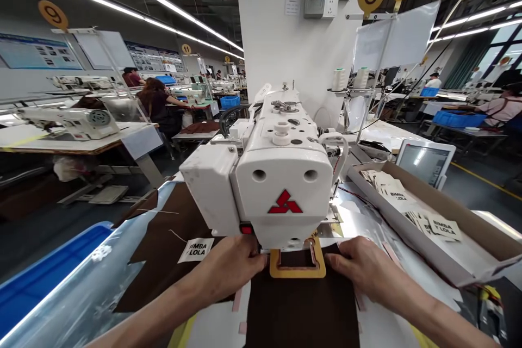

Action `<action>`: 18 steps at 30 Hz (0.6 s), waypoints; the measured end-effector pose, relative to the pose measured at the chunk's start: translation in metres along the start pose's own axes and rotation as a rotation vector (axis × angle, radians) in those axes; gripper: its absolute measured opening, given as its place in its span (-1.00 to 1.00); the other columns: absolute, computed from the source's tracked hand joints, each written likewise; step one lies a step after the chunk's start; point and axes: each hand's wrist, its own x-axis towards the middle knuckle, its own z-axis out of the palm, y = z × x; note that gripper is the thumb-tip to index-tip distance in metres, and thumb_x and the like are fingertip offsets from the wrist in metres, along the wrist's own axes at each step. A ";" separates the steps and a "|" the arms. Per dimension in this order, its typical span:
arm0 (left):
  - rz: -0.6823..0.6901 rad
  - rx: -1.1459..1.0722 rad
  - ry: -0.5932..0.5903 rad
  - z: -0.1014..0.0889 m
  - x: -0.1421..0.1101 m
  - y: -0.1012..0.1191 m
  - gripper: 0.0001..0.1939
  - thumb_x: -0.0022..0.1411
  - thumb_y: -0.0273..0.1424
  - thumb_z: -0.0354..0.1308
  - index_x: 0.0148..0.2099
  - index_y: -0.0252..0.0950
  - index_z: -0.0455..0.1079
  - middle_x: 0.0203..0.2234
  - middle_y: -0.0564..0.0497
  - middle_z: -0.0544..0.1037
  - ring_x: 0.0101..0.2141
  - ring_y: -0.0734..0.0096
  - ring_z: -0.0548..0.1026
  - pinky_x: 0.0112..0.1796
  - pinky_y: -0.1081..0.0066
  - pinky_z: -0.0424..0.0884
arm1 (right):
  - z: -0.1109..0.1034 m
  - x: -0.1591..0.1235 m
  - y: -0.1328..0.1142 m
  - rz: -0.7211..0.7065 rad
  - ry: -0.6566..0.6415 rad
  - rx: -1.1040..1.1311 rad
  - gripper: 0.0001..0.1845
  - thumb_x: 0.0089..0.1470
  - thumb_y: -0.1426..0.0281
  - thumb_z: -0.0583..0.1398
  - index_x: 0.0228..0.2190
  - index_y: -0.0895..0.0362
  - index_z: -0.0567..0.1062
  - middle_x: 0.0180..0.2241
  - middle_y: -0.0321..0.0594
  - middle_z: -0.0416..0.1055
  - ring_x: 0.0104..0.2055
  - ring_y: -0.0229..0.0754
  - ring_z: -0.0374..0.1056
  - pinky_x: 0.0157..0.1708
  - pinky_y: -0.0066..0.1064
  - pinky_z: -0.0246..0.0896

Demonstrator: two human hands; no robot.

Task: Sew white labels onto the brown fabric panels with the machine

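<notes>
Dark fabric (pixel 302 310): bottom cut off, far end behind machine head (pixel 285 174).

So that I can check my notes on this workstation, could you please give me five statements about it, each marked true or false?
1. The left hand and the right hand are on opposite sides of the yellow frame. True.
2. The logo on the front of the sewing machine is blue. False: it is red.
3. The open box holding printed labels is left of the sewing machine. False: it is to the right.
4. A loose white label lies on dark brown material left of the sewing machine. True.
5. The yellow frame lies inside the open box. False: it is at the machine's head, over dark brown fabric.
</notes>
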 end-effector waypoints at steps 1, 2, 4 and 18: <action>0.026 0.035 0.035 0.001 0.002 -0.001 -0.71 0.41 -0.33 0.17 -0.39 -0.28 0.33 -0.60 0.15 0.33 -0.59 0.45 0.35 -0.56 0.50 0.17 | -0.001 0.003 0.000 -0.010 0.032 -0.027 -0.49 0.33 0.24 0.15 -0.61 0.04 0.11 -0.68 -0.41 0.10 -0.61 -0.29 0.00 -0.59 -0.37 -0.19; 0.051 0.071 0.061 0.002 0.003 -0.003 -0.71 0.44 -0.32 0.13 -0.39 -0.28 0.35 -0.59 0.12 0.35 -0.58 0.42 0.38 -0.55 0.49 0.21 | 0.000 0.004 0.001 -0.017 0.060 -0.052 -0.49 0.36 0.21 0.13 -0.60 0.04 0.13 -0.67 -0.39 0.13 -0.60 -0.28 0.03 -0.58 -0.36 -0.18; 0.086 0.135 0.119 0.004 -0.004 -0.008 -0.63 0.50 -0.29 0.01 -0.41 -0.24 0.37 -0.62 0.07 0.37 -0.57 0.33 0.43 -0.53 0.44 0.28 | 0.004 0.000 0.006 -0.012 0.115 -0.097 -0.52 0.41 0.16 0.09 -0.56 0.03 0.25 -0.62 -0.34 0.27 -0.57 -0.21 0.17 -0.54 -0.35 -0.06; 0.605 0.750 0.273 0.019 -0.053 -0.023 -0.47 0.52 -0.14 0.18 0.42 -0.18 0.33 0.28 0.05 0.45 0.22 0.02 0.49 0.16 0.15 0.53 | 0.026 -0.032 0.049 -0.723 0.654 -0.691 -0.44 0.45 0.05 0.08 0.13 0.21 0.57 0.16 0.00 0.52 0.08 0.19 0.56 -0.08 0.03 0.62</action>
